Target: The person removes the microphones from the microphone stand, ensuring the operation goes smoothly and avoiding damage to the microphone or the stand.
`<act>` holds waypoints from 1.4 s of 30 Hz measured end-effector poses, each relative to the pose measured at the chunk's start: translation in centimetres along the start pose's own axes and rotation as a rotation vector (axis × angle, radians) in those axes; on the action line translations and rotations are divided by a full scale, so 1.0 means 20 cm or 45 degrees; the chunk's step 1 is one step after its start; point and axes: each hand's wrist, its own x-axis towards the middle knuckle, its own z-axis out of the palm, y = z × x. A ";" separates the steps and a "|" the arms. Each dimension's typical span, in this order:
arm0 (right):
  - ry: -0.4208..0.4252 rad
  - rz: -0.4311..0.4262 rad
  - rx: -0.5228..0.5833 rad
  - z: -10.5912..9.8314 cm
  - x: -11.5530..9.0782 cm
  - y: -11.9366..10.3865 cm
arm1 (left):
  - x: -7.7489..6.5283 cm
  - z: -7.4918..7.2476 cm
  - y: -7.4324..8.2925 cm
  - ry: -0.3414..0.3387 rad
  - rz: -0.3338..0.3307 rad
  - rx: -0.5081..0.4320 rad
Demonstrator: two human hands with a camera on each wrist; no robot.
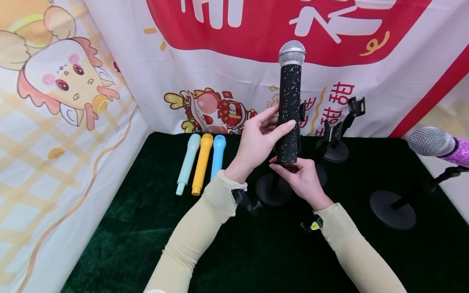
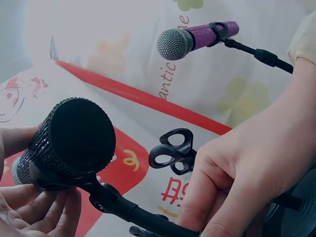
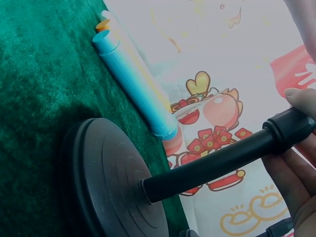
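Observation:
A black glittery microphone (image 1: 290, 93) with a silver mesh head stands upright in the head view. My left hand (image 1: 253, 142) grips its body, thumb across the front and fingers behind. The left wrist view shows the microphone's dark end (image 2: 81, 136) seated in a black clip joined to a stand arm (image 2: 133, 212). Just below the microphone, my right hand (image 1: 305, 177) holds the stand's pole, with thumb and fingers (image 3: 291, 182) around its collar (image 3: 289, 129). The pole rises from a round black base (image 3: 116, 177) on the green cloth.
Teal (image 1: 188, 162), yellow (image 1: 202, 162) and blue (image 1: 218, 152) microphones lie side by side left of the hands. Behind the right hand are black stands with bare clips (image 1: 356, 106). A purple microphone (image 1: 458, 150) sits on another stand (image 1: 392, 209) at right. Printed cloths hang behind and at left.

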 end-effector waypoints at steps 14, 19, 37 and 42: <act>-0.010 -0.021 -0.024 0.00 0.00 0.00 | 0.03 0.00 0.02 0.006 -0.017 -0.051; -0.006 -0.020 -0.034 0.00 0.00 0.00 | 0.05 0.00 0.03 0.010 -0.033 -0.068; 0.010 -0.055 -0.017 0.01 0.01 0.01 | 0.11 0.02 0.03 0.063 -0.056 -0.063; 0.006 -0.037 -0.023 0.00 0.00 0.00 | 0.12 0.02 0.03 0.083 -0.041 -0.080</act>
